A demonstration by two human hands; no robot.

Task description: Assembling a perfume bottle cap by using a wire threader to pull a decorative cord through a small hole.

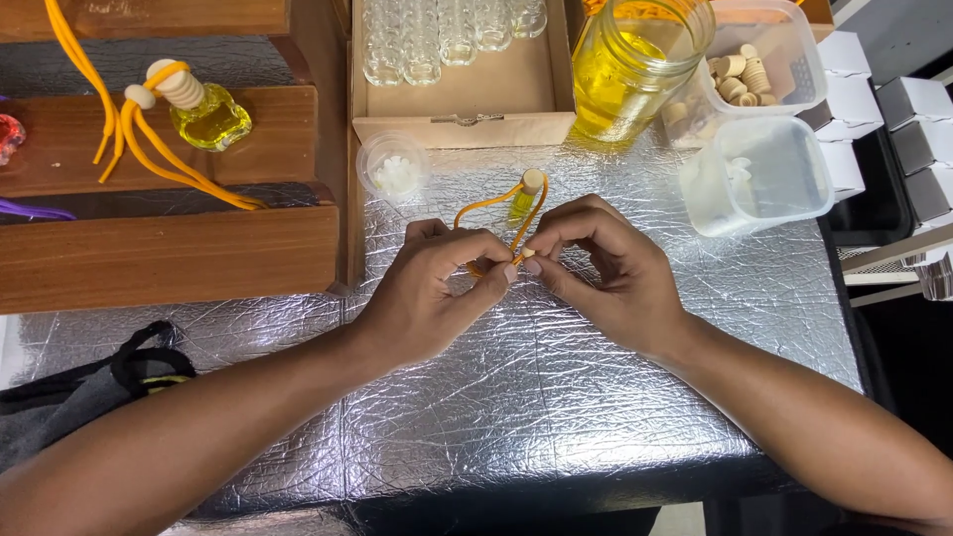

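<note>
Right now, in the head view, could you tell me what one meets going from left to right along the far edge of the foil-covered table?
Filled small bottle with orange cord → small round cup of white plugs → box of empty glass bottles → jar of yellow liquid → tub of wooden caps.

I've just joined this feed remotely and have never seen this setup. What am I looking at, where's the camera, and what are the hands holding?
There is no machine here: a person works bare-handed, filmed by one head-worn camera looking down. The left hand and right hand pinch an orange cord looped to a small bottle of yellow liquid with a wooden cap. They work over a silver foil-covered table. Behind stand a jar of yellow liquid, a box of empty glass bottles, a tub of wooden caps and a finished bottle on a wooden shelf.
</note>
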